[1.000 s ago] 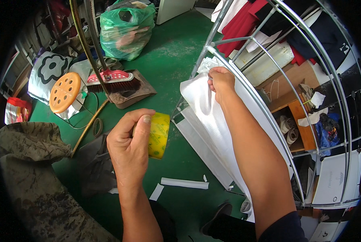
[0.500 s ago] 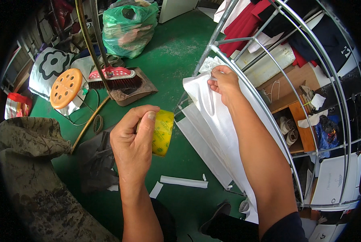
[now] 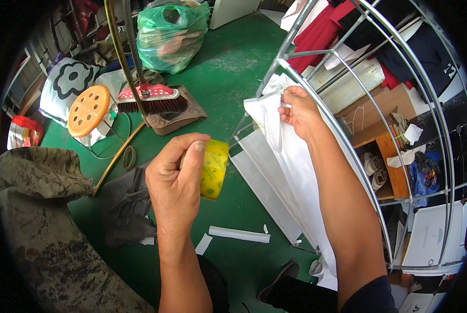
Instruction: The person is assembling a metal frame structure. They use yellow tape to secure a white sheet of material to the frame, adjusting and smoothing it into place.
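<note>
A roll of yellow packing tape (image 3: 214, 169) sits in my left hand (image 3: 178, 177), whose fingers are wrapped around it. My right hand (image 3: 298, 110) is farther forward, beside the metal rack, pinching the upper edge of a white cloth-like sheet (image 3: 296, 151). That sheet hangs down along the rack's near side, partly behind my right forearm. Below and left of it, flat white panels (image 3: 264, 180) lean by the rack. What exactly lies between my right fingertips is partly hidden.
A curved metal rack (image 3: 343, 143) fills the right side, with clothes, shoes and boxes behind it. Ahead on the green floor are a broom (image 3: 150, 94), a dustpan (image 3: 178, 115), an orange stool (image 3: 89, 111) and a green bag (image 3: 172, 41). White strips (image 3: 238, 234) lie below.
My right hand has shifted slightly to the right and its fingers have moved on the sheet's edge. The left hand still holds the tape roll. The view has shifted slightly.
</note>
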`<control>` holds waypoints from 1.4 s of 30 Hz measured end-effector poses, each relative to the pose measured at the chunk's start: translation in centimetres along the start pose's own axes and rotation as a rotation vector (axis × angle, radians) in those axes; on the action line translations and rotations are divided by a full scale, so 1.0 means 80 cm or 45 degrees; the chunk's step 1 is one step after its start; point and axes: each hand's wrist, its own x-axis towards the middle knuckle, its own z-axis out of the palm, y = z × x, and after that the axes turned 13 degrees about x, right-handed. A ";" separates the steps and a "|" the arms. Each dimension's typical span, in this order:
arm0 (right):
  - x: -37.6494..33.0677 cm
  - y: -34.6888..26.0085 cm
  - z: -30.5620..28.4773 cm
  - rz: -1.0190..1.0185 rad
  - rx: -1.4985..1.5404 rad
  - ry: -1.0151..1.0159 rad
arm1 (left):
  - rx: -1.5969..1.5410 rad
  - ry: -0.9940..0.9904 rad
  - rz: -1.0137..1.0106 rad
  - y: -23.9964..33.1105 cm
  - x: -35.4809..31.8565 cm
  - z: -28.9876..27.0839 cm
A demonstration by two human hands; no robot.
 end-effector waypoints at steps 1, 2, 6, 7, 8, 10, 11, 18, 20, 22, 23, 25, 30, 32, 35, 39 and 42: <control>0.000 0.000 0.000 0.006 -0.003 0.004 | -0.007 0.002 0.007 -0.002 0.000 0.000; 0.000 -0.001 -0.001 0.007 0.023 0.009 | -0.014 0.003 0.014 -0.003 0.001 0.000; 0.002 0.003 0.005 -0.024 0.052 0.072 | -0.013 -0.015 0.004 -0.001 0.000 0.000; 0.004 0.005 0.009 -0.040 0.040 0.099 | -0.003 -0.015 0.010 -0.001 -0.001 0.000; 0.005 0.008 0.013 -0.059 0.032 0.127 | 0.007 -0.014 0.017 -0.001 -0.001 0.000; 0.007 0.012 0.021 -0.098 0.015 0.182 | 0.010 -0.010 0.008 -0.002 0.000 -0.001; 0.012 0.016 0.019 -0.115 0.006 0.185 | 0.010 -0.011 0.002 -0.002 0.000 -0.001; 0.037 0.033 0.017 -0.238 -0.196 0.184 | 0.022 -0.027 -0.028 0.002 -0.001 0.002; 0.040 0.034 0.017 -0.269 -0.263 0.214 | 0.040 -0.040 -0.029 0.005 -0.002 0.002; 0.039 0.035 0.021 -0.295 -0.337 0.272 | 0.005 -0.038 -0.024 0.004 -0.002 0.003; 0.033 0.033 0.030 -0.318 -0.372 0.313 | -0.008 -0.029 -0.023 0.003 -0.002 0.001; 0.014 0.027 0.048 -0.361 -0.444 0.393 | 0.010 -0.008 -0.013 -0.001 -0.001 -0.003; 0.036 0.042 0.009 -0.621 -0.805 0.270 | 0.001 -0.019 0.013 0.004 -0.002 0.005; 0.028 0.041 0.007 -0.636 -0.967 0.164 | 0.001 -0.020 0.008 0.003 -0.002 0.005; 0.014 0.034 0.007 -0.615 -1.222 0.098 | 0.027 -0.017 0.023 0.001 -0.002 0.005; -0.002 0.032 0.013 -0.664 -1.531 0.174 | -0.026 -0.063 -0.043 0.012 -0.004 0.005; -0.010 0.027 -0.001 -0.706 -1.402 0.115 | -0.065 -0.151 -0.048 0.016 -0.006 0.008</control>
